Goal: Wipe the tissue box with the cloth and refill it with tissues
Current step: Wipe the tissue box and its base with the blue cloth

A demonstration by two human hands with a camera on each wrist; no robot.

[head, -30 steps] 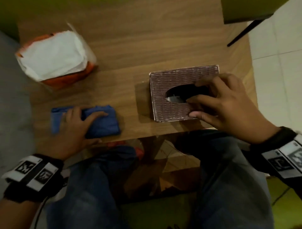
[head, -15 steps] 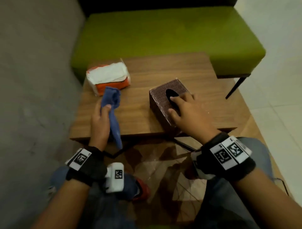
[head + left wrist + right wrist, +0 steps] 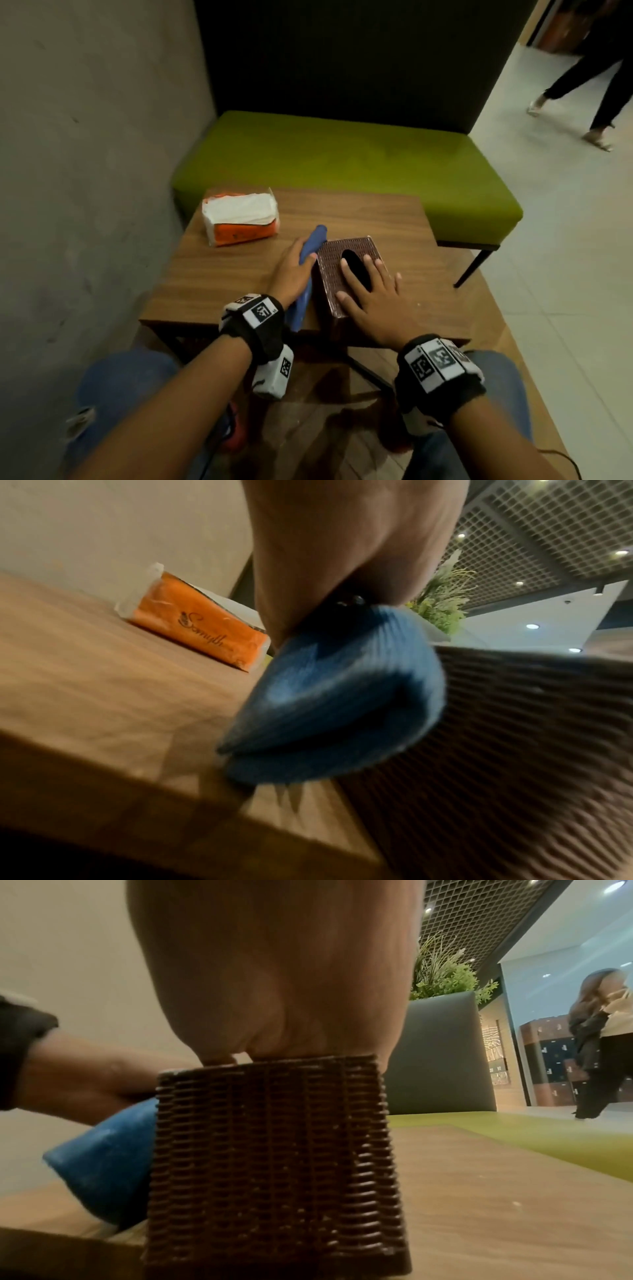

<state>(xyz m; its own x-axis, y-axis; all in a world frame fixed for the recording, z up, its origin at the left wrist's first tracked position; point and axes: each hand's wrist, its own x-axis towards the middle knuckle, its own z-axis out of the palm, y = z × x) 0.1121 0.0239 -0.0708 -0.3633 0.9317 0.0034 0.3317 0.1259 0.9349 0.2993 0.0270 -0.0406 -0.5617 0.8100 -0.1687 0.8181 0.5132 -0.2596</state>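
Observation:
A brown woven tissue box with a dark oval slot stands near the front edge of the wooden table. My right hand lies flat on its top, fingers straight and spread around the slot. My left hand grips a folded blue cloth and holds it against the box's left side. An orange pack of white tissues lies at the table's back left.
A green bench stands behind the table, a grey wall on the left. A person walks over the tiled floor at the far right. My knees in jeans are below the table's front edge.
My left hand lifted the blue cloth off the table and brought it right, up against the box's left side. My right hand flattened on the box top. The head view tilted up.

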